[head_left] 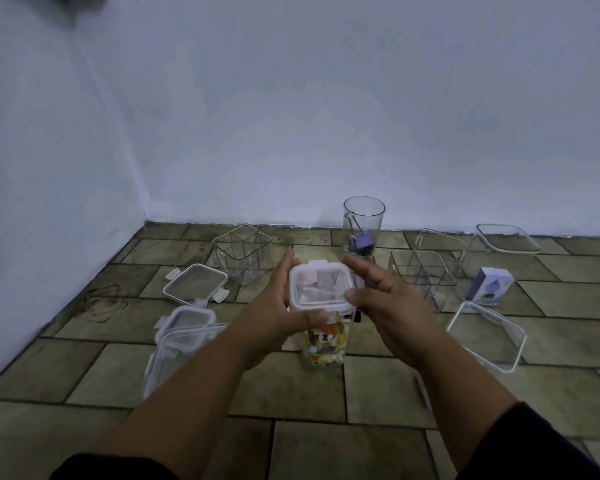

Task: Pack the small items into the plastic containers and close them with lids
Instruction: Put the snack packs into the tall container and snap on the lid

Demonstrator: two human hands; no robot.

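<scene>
The floor (378,393) is olive-brown tile in a staggered pattern; the wall (291,116) is pale blue. The lid (321,287) is clear, white-rimmed, and the clips (361,243) purple.

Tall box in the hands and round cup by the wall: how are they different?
The tall box is square and lidded; the round cup is open-topped. The tall box is full of colourful bits; the round cup has few purple clips. Left hand and right hand hold the tall box, not the round cup. Both are clear.

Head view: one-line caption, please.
Left hand and right hand hold a lid on a filled container, empty containers around on tiled floor.
</scene>
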